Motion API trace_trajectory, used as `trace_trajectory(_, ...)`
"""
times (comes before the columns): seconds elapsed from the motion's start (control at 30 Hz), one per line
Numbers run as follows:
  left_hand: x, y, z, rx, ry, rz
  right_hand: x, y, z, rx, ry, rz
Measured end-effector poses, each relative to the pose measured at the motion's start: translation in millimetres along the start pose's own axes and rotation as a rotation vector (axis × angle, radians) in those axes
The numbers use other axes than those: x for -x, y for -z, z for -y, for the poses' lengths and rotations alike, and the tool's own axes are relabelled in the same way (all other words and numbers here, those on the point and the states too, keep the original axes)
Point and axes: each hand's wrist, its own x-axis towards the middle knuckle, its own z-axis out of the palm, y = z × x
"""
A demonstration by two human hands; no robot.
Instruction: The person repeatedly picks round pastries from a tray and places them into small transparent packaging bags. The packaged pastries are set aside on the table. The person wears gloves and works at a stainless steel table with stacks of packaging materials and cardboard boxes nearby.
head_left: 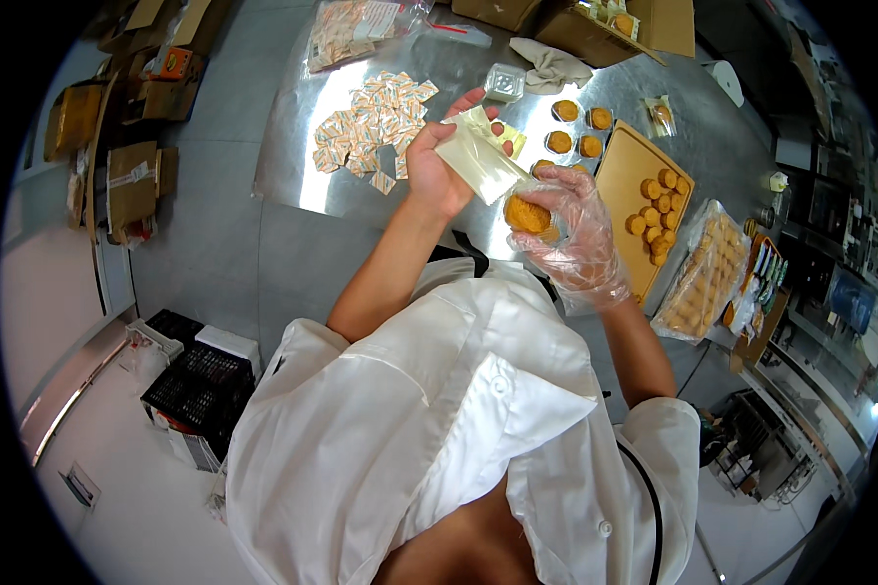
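My bare left hand (437, 168) holds a pale, glossy packaging bag (482, 164) with its lower end slanting toward the right hand. A clear plastic glove covers my right hand (583, 236), and its fingers are closed around a round golden-brown cake (528, 214) that seems to sit in a clear plastic cup. The cake is close beside the bag's lower end; whether they touch I cannot tell. Just beyond the hands, several similar cakes (559, 142) stand on the metal table (293, 175). Another yellowish wrapper (510, 142) shows partly behind my left hand.
Small printed sachets (361, 127) lie piled at the left, below a bag of sachets (353, 31). Clear plastic cups (504, 84), a cloth (550, 65) and a cardboard box (610, 37) stand farther back. On the right are a wrapped cake (660, 114), a tan tray (617, 175) and bagged cakes (704, 273).
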Motion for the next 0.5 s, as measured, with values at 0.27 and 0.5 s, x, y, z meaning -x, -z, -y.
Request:
trace_trajectory(0.27,8,-16,3,-0.148,-0.084,0.088,-2,-18,7,-0.012,-0.192,-0.172)
trace_trajectory(0.5,14,-26,11,-0.143,-0.154,-0.020,-7,-40,3,0.108,-0.110,-0.304)
